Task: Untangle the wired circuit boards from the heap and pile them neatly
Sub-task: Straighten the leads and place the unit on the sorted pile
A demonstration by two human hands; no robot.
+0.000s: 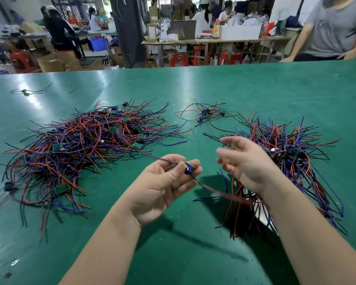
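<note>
A big tangled heap (pixel 80 145) of small green circuit boards with red, blue and black wires covers the left of the green table (pixel 193 89). My left hand (pixel 162 188) pinches one wired board (pixel 189 167) between thumb and fingers above the table; its wires trail left toward the heap and right, blurred. My right hand (pixel 247 163) hovers just right of it, fingers loosely spread and blurred, holding nothing. A second pile (pixel 286 161) of boards with wires lies at the right, partly hidden by my right forearm.
A small cluster of wired boards (pixel 208 115) sits further back between the two piles. One stray board with wires (pixel 26 91) lies at the far left. A person in a grey shirt (pixel 335 29) leans on the table's far right edge.
</note>
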